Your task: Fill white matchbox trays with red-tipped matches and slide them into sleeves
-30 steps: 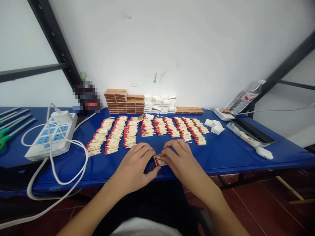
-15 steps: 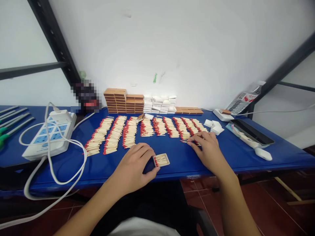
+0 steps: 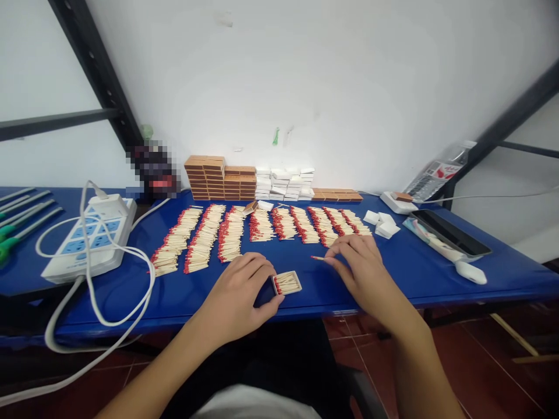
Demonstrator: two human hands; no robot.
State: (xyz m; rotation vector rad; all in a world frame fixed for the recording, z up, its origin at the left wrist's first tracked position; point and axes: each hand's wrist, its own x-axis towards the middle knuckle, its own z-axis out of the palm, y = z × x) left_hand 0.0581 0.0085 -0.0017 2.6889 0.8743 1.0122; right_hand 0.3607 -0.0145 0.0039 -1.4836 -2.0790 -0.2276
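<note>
Between the thumb and fingers of my left hand (image 3: 240,294) is the left end of a white matchbox tray (image 3: 299,278), which rests near the table's front edge. Red-tipped matches (image 3: 287,283) lie inside it, heads to the left. To the right, my right hand (image 3: 360,265) pinches a match (image 3: 318,258) by its plain end, red head pointing left, just above the table. Behind both hands, loose matches (image 3: 201,238) lie in several slanted rows. Part of the rightmost rows is hidden behind my right hand.
Stacked brown matchboxes (image 3: 205,177) and white trays (image 3: 283,185) line the wall. At left are a power strip (image 3: 91,241) with looping white cable and green-handled tools (image 3: 26,227). Loose white trays (image 3: 384,226), a phone (image 3: 449,233) and a tilted bottle (image 3: 441,171) are at right.
My right hand has drawn back from the right-hand rows, slightly left and towards me, with a match now visible in its fingers. My left hand stays at the tray.
</note>
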